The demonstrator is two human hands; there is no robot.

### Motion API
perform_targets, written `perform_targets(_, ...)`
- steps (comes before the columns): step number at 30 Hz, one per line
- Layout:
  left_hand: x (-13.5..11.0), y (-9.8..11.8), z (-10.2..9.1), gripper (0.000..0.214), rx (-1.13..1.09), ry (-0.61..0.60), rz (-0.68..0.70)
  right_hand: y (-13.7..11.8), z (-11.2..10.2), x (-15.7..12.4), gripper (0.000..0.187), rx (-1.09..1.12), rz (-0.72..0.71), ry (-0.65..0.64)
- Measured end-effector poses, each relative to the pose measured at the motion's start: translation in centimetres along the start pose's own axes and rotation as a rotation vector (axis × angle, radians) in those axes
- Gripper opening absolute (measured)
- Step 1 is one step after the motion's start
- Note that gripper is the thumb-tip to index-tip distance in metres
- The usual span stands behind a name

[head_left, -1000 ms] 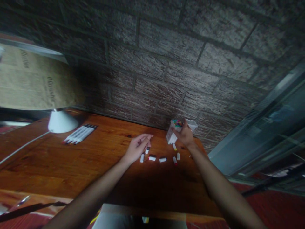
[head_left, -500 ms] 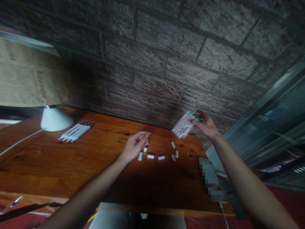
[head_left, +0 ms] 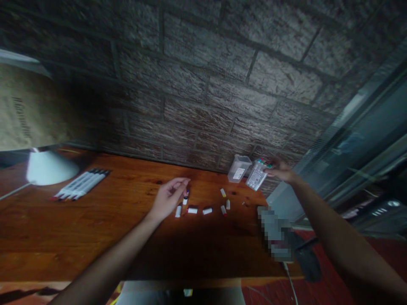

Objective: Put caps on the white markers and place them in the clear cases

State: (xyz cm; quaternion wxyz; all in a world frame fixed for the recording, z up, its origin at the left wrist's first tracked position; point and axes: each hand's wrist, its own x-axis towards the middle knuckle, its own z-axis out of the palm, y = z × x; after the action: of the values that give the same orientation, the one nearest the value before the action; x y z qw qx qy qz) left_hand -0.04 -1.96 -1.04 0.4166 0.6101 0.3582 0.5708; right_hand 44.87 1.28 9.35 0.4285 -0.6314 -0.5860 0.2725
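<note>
My right hand (head_left: 282, 170) grips the top of a clear plastic case of markers (head_left: 256, 178) near the wall. Colored ends show at its top, and a printed label is on its front. Just left of it, an open clear plastic container (head_left: 238, 170) stands on the table by the wall. My left hand (head_left: 169, 198) is over the middle of the table, thumb and fingers closed together. A small white marker cap (head_left: 185, 201) with a dark end shows at its fingertips, partly hidden. Beside that hand lie several other caps (head_left: 207, 211), some with red or yellow ends.
Several white markers (head_left: 81, 185) lie side by side at the left, near a lamp (head_left: 51, 167) with a cable. A phone (head_left: 276, 237), partly blurred out, lies at the table's right edge with a cord. A brick wall (head_left: 203, 101) rises behind the wooden table (head_left: 133, 237).
The case in my right hand has moved right and lower, apart from the clear container now standing by the wall. My left hand stays near the caps. The view has shifted slightly right.
</note>
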Motion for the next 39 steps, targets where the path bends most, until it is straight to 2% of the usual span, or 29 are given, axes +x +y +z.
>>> perform_targets(4,0.1,-0.1,-0.2,0.034,0.013,-0.016,-0.002,1.2,0.9,1.4,0.069,0.024,0.006,-0.056)
perform_targets(8,0.2,-0.1,-0.2,0.034,0.008,-0.007,0.0,1.6,1.1,2.7,0.068,0.032,0.02,-0.153)
perform_targets(12,0.1,0.1,-0.3,0.032,0.009,0.011,0.012,1.9,0.6,3.9,0.07,0.016,0.026,-0.246)
perform_targets(17,0.1,0.0,-0.3,0.032,0.003,-0.001,0.014,2.1,-0.6,4.1,0.073,-0.023,0.028,-0.313)
perform_targets(21,0.1,-0.3,-0.2,0.033,0.021,-0.012,0.004,1.4,-1.2,4.1,0.072,-0.162,0.027,-0.377)
perform_targets(26,0.1,-0.4,-0.2,0.034,0.027,-0.021,0.003,0.6,-1.2,4.4,0.074,-0.262,0.024,-0.36)
perform_targets(31,0.0,-0.1,-0.1,0.034,0.024,-0.03,0.014,0.0,-1.2,4.2,0.087,-0.322,-0.003,-0.317)
perform_targets(33,0.0,0.0,0.0,0.034,0.018,-0.031,0.01,-0.8,-0.6,4.1,0.089,-0.389,-0.071,-0.27)
perform_targets(35,0.0,0.1,0.1,0.034,0.015,-0.034,0.007,-2.0,0.7,4.4,0.087,-0.504,-0.202,-0.229)
perform_targets(37,0.0,0.2,0.1,0.033,0.018,-0.033,0.009,-3.2,2.7,4.9,0.087,-0.591,-0.331,-0.256)
perform_targets(39,-0.1,0.2,0.1,0.033,0.025,-0.024,0.013,-4.1,4.9,5.7,0.087,-0.663,-0.377,-0.289)
